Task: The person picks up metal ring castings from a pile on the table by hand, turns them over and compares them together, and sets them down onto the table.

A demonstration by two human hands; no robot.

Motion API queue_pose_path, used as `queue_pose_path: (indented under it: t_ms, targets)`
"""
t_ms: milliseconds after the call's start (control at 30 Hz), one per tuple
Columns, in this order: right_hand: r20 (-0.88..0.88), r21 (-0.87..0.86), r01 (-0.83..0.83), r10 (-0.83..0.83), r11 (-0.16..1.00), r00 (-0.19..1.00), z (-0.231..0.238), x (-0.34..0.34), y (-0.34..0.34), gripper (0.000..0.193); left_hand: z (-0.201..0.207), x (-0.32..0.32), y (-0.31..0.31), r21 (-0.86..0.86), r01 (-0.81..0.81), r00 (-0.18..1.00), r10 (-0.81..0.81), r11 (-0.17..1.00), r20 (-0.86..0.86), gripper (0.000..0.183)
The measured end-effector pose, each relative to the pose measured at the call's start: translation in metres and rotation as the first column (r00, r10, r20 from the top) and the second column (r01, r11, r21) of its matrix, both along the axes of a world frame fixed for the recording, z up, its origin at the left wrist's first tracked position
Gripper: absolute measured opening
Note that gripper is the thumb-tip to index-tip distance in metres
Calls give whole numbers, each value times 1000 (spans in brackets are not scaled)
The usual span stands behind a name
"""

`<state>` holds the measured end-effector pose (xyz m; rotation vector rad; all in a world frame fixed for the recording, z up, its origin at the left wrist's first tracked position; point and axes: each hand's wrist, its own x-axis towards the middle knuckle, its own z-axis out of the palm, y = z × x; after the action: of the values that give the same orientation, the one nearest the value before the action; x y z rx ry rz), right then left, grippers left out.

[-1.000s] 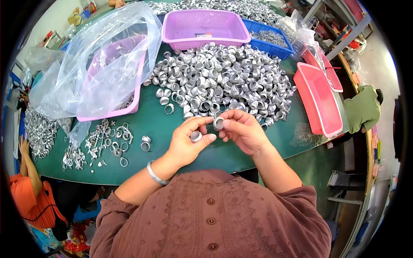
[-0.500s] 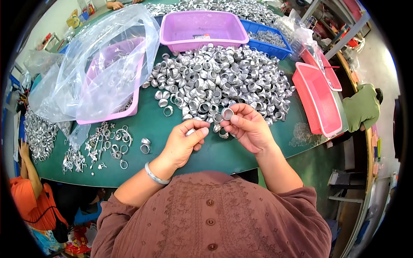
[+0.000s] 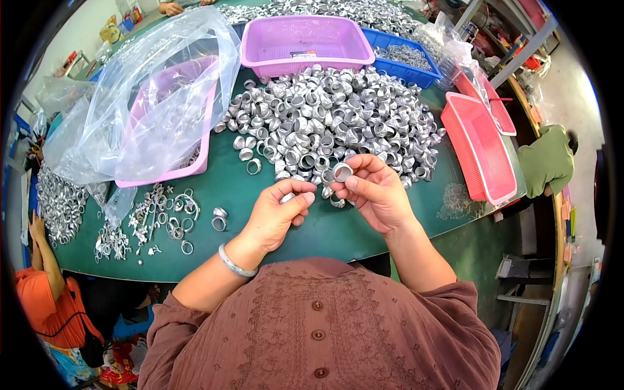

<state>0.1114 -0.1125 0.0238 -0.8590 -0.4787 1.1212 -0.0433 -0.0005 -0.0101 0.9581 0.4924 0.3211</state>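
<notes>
A silver-coloured ring (image 3: 342,171) is pinched between the thumb and fingers of my right hand (image 3: 379,198), its round opening showing. Close beside it, my left hand (image 3: 278,216) is closed, thumb against forefinger. A small silvery piece shows between its thumb and forefinger, mostly hidden, so its kind is unclear. Both hands are at the near edge of a big heap of chunky silver rings (image 3: 344,120) on the green table (image 3: 312,237). To the left of my left hand lies a small stack of rings (image 3: 220,220).
Behind the heap stand a purple basket (image 3: 309,65) and a blue tray (image 3: 406,68) of thin metal pieces. Clear plastic (image 3: 97,140) covers another purple basket at left. A pink-red basket (image 3: 478,149) sits at right. Small jewellery (image 3: 156,214) lies at left; other people sit nearby.
The ring in my right hand has tilted slightly and shifted a little to the left. My left hand stays almost still.
</notes>
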Motion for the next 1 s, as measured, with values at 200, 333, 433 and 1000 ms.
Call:
queue_pose_path:
  t_ms: [200,333,433,1000]
  targets:
    - [49,10,10,-11,1000,999,1,-1,-1,22,0,0,0,0,4,1000,-4,1000,8,16]
    - [60,-42,-2,4,999,998,0,16,9,19,1,-2,1,-11,-4,1000,3,1000,-13,16]
    - [241,-104,97,-70,990,968,15,69,41,14,-1,-2,5,-51,19,999,-21,999,-31,15]
    - [741,-20,492,-317,870,591,46,175,67,22,5,-1,12,-134,-6,999,1,991,-34,15]
